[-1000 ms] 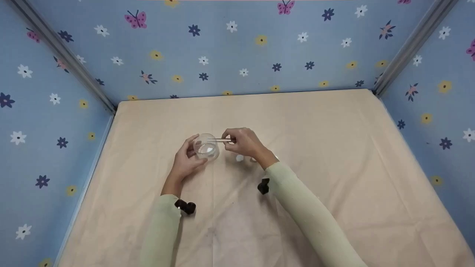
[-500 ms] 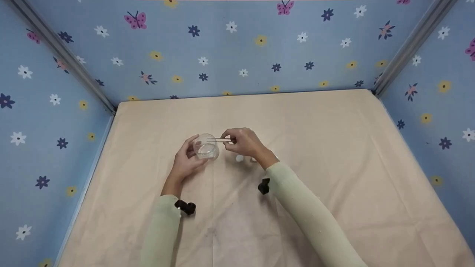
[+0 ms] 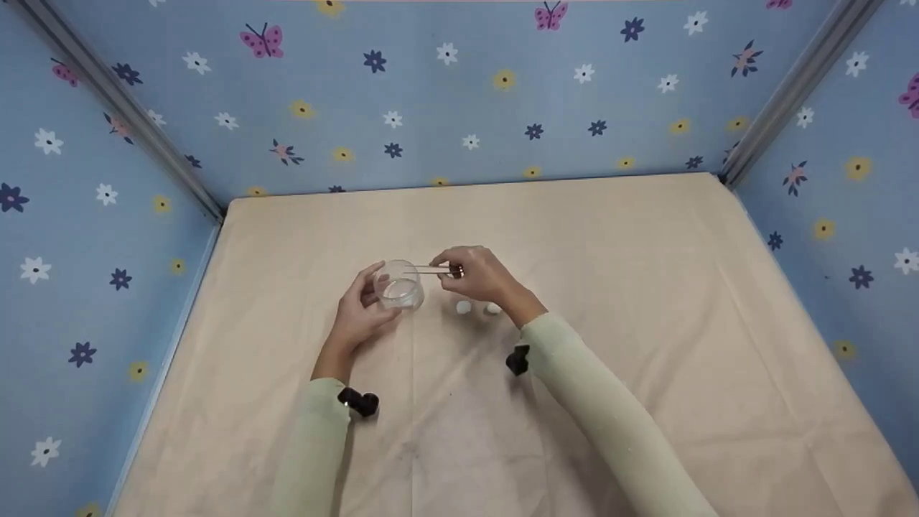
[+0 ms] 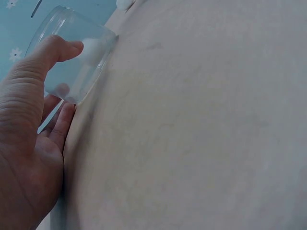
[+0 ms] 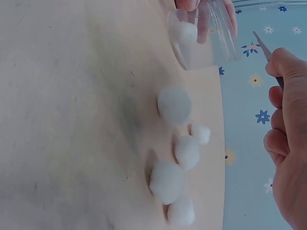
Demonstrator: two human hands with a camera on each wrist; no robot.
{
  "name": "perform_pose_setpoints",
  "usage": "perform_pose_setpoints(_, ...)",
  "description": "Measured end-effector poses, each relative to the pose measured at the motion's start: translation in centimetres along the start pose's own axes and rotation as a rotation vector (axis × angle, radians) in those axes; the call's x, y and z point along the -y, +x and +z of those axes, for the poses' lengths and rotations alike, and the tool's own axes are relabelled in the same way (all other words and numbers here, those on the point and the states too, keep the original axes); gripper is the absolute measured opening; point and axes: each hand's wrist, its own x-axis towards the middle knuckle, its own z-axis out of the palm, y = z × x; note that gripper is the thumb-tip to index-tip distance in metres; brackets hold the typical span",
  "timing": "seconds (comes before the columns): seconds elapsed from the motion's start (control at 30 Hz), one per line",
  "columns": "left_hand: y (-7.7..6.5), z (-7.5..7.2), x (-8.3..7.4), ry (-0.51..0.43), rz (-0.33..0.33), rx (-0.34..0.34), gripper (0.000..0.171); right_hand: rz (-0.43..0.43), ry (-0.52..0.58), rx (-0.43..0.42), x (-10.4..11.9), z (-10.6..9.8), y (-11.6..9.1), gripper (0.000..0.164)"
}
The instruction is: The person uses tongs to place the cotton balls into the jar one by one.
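My left hand (image 3: 359, 309) grips a clear round jar (image 3: 409, 297) standing on the table, thumb on the near side and fingers around the far side. Inside the jar, a white cotton ball (image 5: 186, 33) shows low down through the wall. My right hand (image 3: 479, 274) pinches metal tweezers (image 3: 434, 270), their tips pointing left over the jar's mouth. In the right wrist view the tweezers (image 5: 262, 46) rise above the jar's rim, nothing between their tips. Several loose cotton balls (image 5: 166, 182) lie on the table beneath the right hand, mostly hidden by it in the head view.
A beige cloth (image 3: 646, 287) with creases covers the table. Blue patterned panels (image 3: 459, 93) stand along the back and both sides, with grey metal posts (image 3: 797, 93) at the corners. Each sleeve carries a small black camera (image 3: 359, 401).
My right hand and the tweezers have shifted slightly to the right, and a second cotton ball shows more fully beside the wrist. The left hand and jar stay in place.
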Motion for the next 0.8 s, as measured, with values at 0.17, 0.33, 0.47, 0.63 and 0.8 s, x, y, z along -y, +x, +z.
perform_pose_setpoints(0.17, 0.0, 0.0, 0.1, 0.004, 0.0, -0.006, 0.096, -0.003, 0.006, 0.009, -0.3, -0.2, -0.3, 0.029)
perform_pose_setpoints(0.33, 0.1, 0.0, 0.3, 0.005, 0.007, -0.005, 0.096, -0.011, 0.02, 0.007, -0.5, -0.4, -0.6, 0.03)
perform_pose_setpoints(0.47, 0.1, 0.1, 0.3, 0.004, 0.014, -0.006, 0.095, -0.01, 0.026, -0.01, -0.6, -0.6, -0.9, 0.032)
perform_pose_setpoints(0.63, 0.0, 0.0, 0.2, 0.024, 0.023, 0.0, 0.094, -0.004, 0.027, -0.026, -0.9, -0.8, -1.3, 0.032)
perform_pose_setpoints(0.8, -0.1, 0.0, 0.1, 0.024, 0.028, 0.011, 0.093, 0.017, 0.037, -0.039, -1.4, -0.8, -1.8, 0.03)
